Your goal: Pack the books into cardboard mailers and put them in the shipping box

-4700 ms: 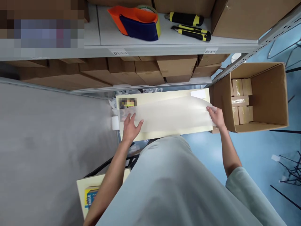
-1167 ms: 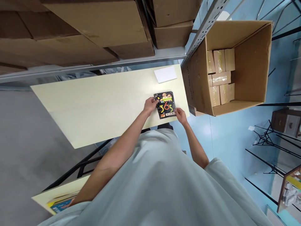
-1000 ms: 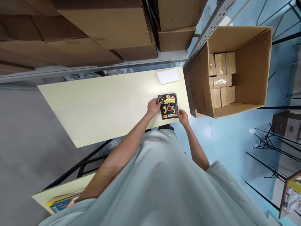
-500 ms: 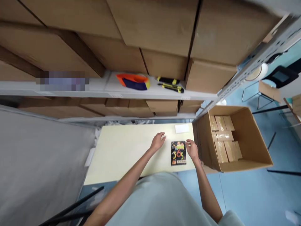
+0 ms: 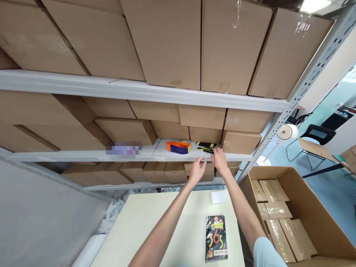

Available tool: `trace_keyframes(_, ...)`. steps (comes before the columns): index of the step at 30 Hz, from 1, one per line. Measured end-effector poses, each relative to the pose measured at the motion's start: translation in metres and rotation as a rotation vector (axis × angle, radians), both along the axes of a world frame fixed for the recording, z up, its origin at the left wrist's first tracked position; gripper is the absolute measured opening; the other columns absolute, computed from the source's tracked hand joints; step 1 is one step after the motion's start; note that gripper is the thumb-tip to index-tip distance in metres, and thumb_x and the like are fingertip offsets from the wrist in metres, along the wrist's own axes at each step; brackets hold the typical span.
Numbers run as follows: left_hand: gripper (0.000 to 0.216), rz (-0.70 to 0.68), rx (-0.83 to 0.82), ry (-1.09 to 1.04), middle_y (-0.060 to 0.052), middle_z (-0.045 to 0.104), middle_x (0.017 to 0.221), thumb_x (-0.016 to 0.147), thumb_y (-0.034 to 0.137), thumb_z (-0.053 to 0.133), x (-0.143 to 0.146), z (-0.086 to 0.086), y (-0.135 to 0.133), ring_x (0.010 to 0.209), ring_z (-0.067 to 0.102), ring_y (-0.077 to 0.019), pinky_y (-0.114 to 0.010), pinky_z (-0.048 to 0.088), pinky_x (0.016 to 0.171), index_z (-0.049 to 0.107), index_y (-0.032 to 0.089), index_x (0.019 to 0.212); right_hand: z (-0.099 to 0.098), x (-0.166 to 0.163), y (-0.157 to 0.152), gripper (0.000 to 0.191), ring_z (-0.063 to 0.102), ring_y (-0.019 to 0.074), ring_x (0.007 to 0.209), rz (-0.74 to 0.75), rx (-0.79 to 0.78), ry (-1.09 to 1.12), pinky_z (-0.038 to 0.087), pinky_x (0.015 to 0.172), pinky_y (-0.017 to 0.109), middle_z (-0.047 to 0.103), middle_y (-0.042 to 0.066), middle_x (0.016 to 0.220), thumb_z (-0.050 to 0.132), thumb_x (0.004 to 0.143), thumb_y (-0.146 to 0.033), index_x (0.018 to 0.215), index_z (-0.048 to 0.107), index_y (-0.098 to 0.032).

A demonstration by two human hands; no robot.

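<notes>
My right hand [image 5: 219, 160] is up at the shelf edge, fingertips at the right end of a black-and-yellow utility knife [image 5: 205, 150]. Its thumb and fingers look apart, and the knife lies flat on the shelf. A second black-and-yellow utility knife [image 5: 205, 144] lies just behind. My left hand [image 5: 197, 170] hovers in front of the shelf edge, fingers loosely apart and holding nothing. Left of the knives sits an orange-and-blue tape dispenser [image 5: 178, 147]. A dark book [image 5: 216, 238] with "365" on its cover lies on the table below my hands.
The pale table [image 5: 155, 222] also bears a white card [image 5: 219, 197]. Cardboard boxes [image 5: 175, 40] fill the metal shelves [image 5: 133, 92]. At right stands a large open carton [image 5: 319, 222] with taped small boxes [image 5: 278, 210] inside. A fan [image 5: 287, 131] and a chair [image 5: 317, 135] are beyond.
Both hands have risen from beside the book on the table to the shelf, the right one reaching the utility knives. The view has tilted upward, showing more shelf.
</notes>
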State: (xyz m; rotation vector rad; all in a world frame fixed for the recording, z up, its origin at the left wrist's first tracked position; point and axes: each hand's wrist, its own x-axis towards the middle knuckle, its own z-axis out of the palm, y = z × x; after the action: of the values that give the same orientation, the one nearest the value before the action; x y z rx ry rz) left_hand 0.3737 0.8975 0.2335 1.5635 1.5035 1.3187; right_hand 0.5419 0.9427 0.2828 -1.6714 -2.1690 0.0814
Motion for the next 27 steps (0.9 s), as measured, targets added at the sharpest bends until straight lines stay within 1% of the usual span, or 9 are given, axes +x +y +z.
trace_keyframes(3, 0.030, 0.008, -0.002, -0.033, -0.012, 0.078, 0.128, 0.093, 0.026, 0.066, -0.001, 0.006, -0.001, 0.126, 0.072, -0.0291, -0.052, 0.051, 0.122, 0.078, 0.021, 0.120, 0.007, -0.005, 0.012, 0.045, 0.056, 0.0318, 0.139, -0.046, -0.082, -0.053, 0.049, 0.116, 0.044, 0.063, 0.020, 0.155, 0.056, 0.106, -0.021, 0.150, 0.063, -0.014)
trace_keyframes(7, 0.027, 0.011, -0.060, -0.113, -0.013, 0.080, 0.125, 0.090, 0.029, 0.072, -0.001, -0.006, -0.017, 0.121, 0.075, -0.0292, -0.052, 0.054, 0.119, 0.079, 0.021, 0.114, 0.002, -0.002, 0.012, 0.041, 0.056, 0.0336, 0.135, -0.045, -0.092, -0.052, 0.048, 0.113, 0.045, 0.069, 0.021, 0.143, 0.057, 0.104, -0.019, 0.144, 0.067, -0.013)
trace_keyframes(10, 0.030, 0.010, -0.133, -0.190, -0.016, 0.080, 0.124, 0.090, 0.038, 0.075, 0.003, -0.021, -0.029, 0.118, 0.077, -0.0307, -0.053, 0.056, 0.116, 0.078, 0.019, 0.113, -0.010, 0.006, 0.000, 0.041, 0.056, 0.0342, 0.132, -0.036, -0.079, 0.001, 0.049, 0.112, 0.045, 0.069, 0.020, 0.139, 0.053, 0.107, -0.023, 0.144, 0.066, -0.013)
trace_keyframes(12, 0.038, 0.001, -0.191, -0.243, -0.018, 0.080, 0.122, 0.090, 0.047, 0.077, 0.007, -0.033, -0.041, 0.115, 0.078, -0.0311, -0.052, 0.059, 0.113, 0.077, 0.018, 0.114, -0.027, 0.011, -0.021, 0.041, 0.057, 0.0339, 0.128, -0.013, -0.026, 0.127, 0.050, 0.112, 0.046, 0.069, 0.019, 0.138, 0.054, 0.107, -0.025, 0.145, 0.066, -0.014)
trace_keyframes(14, 0.051, -0.003, -0.259, -0.286, -0.019, 0.080, 0.123, 0.089, 0.059, 0.076, 0.009, -0.048, -0.058, 0.113, 0.079, -0.0309, -0.050, 0.061, 0.108, 0.076, 0.017, 0.117, -0.054, 0.016, -0.057, 0.039, 0.059, 0.0331, 0.126, 0.025, 0.033, 0.298, 0.051, 0.112, 0.048, 0.070, 0.018, 0.137, 0.054, 0.108, -0.028, 0.143, 0.066, -0.016)
trace_keyframes(17, 0.069, -0.002, -0.389, -0.380, -0.018, 0.079, 0.126, 0.085, 0.077, 0.074, 0.008, -0.077, -0.099, 0.107, 0.079, -0.0292, -0.045, 0.064, 0.097, 0.075, 0.018, 0.120, -0.106, 0.019, -0.137, 0.036, 0.062, 0.0308, 0.124, 0.055, 0.007, 0.501, 0.052, 0.111, 0.048, 0.071, 0.015, 0.136, 0.053, 0.110, -0.034, 0.140, 0.067, -0.020)
trace_keyframes(20, 0.071, 0.003, -0.551, -0.476, -0.013, 0.081, 0.111, 0.076, 0.084, 0.078, 0.005, -0.112, -0.156, 0.097, 0.078, -0.0257, -0.039, 0.063, 0.090, 0.076, 0.018, 0.105, -0.161, 0.019, -0.230, 0.033, 0.064, 0.0300, 0.125, 0.023, -0.168, 0.581, 0.055, 0.110, 0.047, 0.073, 0.013, 0.133, 0.056, 0.110, -0.037, 0.138, 0.067, -0.023)
trace_keyframes(23, 0.067, 0.012, -0.736, -0.449, -0.008, 0.075, 0.086, 0.071, 0.085, 0.081, 0.003, -0.148, -0.218, 0.085, 0.073, -0.0219, -0.036, 0.060, 0.085, 0.072, 0.019, 0.084, -0.207, 0.018, -0.312, 0.032, 0.067, 0.0305, 0.126, -0.039, -0.376, 0.584, 0.055, 0.113, 0.050, 0.074, 0.013, 0.133, 0.061, 0.106, -0.033, 0.135, 0.069, -0.022)
trace_keyframes(27, 0.066, -0.027, -0.957, -0.405, -0.003, 0.066, 0.074, 0.072, 0.085, 0.076, 0.014, -0.189, -0.292, 0.075, 0.064, -0.0183, -0.034, 0.058, 0.082, 0.065, 0.021, 0.073, -0.246, 0.019, -0.382, 0.052, 0.070, 0.0312, 0.127, -0.126, -0.648, 0.541, 0.059, 0.112, 0.050, 0.072, 0.015, 0.137, 0.071, 0.096, -0.030, 0.147, 0.063, -0.021)
